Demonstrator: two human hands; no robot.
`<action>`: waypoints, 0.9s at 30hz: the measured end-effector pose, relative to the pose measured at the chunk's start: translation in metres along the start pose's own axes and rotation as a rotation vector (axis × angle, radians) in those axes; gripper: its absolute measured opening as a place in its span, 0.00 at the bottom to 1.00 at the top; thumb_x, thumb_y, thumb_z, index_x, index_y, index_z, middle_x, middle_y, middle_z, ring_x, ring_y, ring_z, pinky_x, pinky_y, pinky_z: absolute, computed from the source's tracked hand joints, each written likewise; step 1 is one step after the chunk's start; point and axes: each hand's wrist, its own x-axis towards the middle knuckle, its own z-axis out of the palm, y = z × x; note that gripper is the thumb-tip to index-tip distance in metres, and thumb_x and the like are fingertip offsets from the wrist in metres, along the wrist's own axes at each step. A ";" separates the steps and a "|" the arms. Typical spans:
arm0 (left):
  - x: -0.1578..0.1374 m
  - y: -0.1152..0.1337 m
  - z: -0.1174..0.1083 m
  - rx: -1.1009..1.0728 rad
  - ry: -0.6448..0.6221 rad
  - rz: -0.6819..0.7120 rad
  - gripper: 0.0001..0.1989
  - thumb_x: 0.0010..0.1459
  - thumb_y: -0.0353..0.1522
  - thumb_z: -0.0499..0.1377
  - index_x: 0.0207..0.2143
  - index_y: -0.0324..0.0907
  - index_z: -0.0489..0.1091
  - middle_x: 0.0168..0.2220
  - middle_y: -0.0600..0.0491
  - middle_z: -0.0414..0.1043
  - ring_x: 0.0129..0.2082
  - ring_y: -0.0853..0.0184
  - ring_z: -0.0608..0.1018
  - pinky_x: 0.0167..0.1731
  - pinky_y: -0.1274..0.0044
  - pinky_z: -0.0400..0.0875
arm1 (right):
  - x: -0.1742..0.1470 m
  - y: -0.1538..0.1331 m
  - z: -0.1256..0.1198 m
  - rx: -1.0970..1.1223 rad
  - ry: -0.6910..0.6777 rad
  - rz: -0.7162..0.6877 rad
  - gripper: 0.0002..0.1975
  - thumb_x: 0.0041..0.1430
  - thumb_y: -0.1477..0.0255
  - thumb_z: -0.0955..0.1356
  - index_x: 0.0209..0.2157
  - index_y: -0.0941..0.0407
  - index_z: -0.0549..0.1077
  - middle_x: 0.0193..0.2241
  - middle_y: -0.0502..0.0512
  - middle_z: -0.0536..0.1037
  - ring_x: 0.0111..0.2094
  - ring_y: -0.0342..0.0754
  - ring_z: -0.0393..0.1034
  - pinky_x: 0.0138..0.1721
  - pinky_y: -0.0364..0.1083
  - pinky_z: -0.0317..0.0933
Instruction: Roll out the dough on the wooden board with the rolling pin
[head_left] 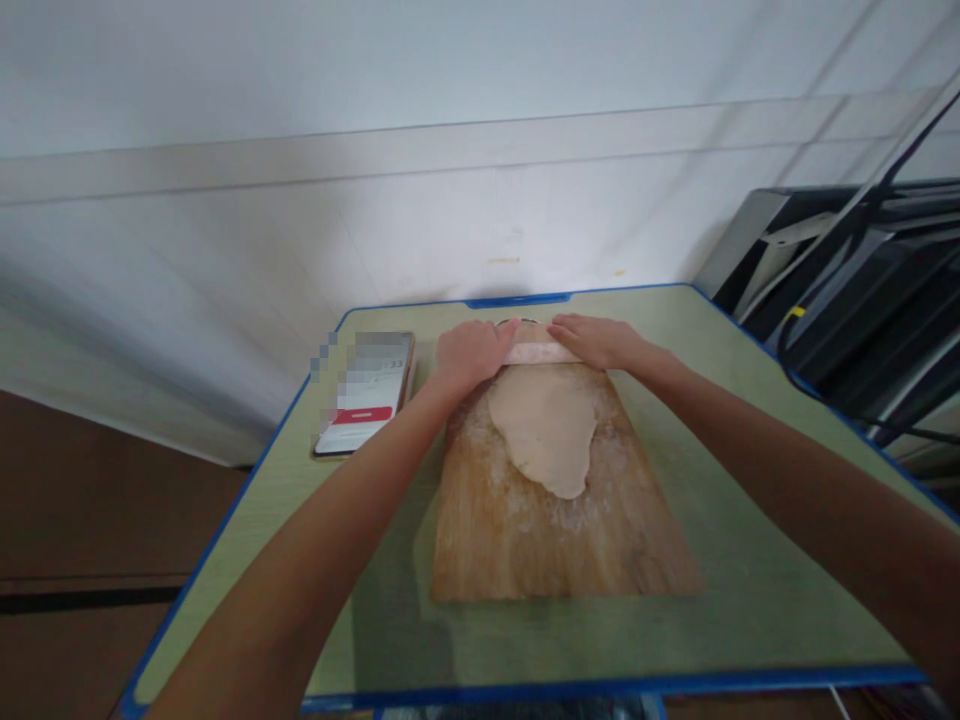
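A flattened sheet of dough (546,425) lies on a flour-dusted wooden board (562,560), its narrow end toward me. Across the far edge of the dough rests a pale rolling pin (541,353). My left hand (474,352) is closed over the pin's left end, the thumb pointing inward. Over the right end my right hand (592,340) is laid, fingers together and pointing toward the middle. The ends of the pin are hidden under both hands.
A phone (364,400) with a lit screen lies left of the board on the green, blue-edged table (390,640). A white wall (450,220) stands right behind the table. Dark stacked items and cables (885,290) are beyond the right edge.
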 end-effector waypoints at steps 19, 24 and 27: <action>-0.045 0.004 0.008 0.005 0.229 -0.034 0.30 0.64 0.47 0.39 0.41 0.37 0.73 0.44 0.41 0.73 0.45 0.52 0.72 0.45 0.62 0.63 | -0.019 -0.007 0.003 -0.039 0.084 0.064 0.29 0.66 0.60 0.47 0.51 0.55 0.70 0.56 0.60 0.69 0.55 0.57 0.64 0.50 0.55 0.59; -0.050 -0.003 0.007 -0.006 0.186 0.011 0.26 0.65 0.46 0.42 0.41 0.39 0.73 0.45 0.45 0.72 0.45 0.56 0.71 0.41 0.70 0.64 | -0.019 -0.007 0.003 -0.047 0.099 0.072 0.30 0.65 0.59 0.47 0.49 0.57 0.71 0.53 0.63 0.72 0.51 0.60 0.68 0.46 0.56 0.61; -0.049 -0.002 0.007 -0.003 0.171 0.004 0.26 0.64 0.46 0.42 0.41 0.39 0.73 0.45 0.45 0.72 0.44 0.55 0.70 0.40 0.70 0.65 | -0.021 -0.007 0.003 -0.054 0.099 0.061 0.31 0.65 0.58 0.47 0.49 0.56 0.72 0.52 0.62 0.73 0.49 0.59 0.69 0.45 0.56 0.62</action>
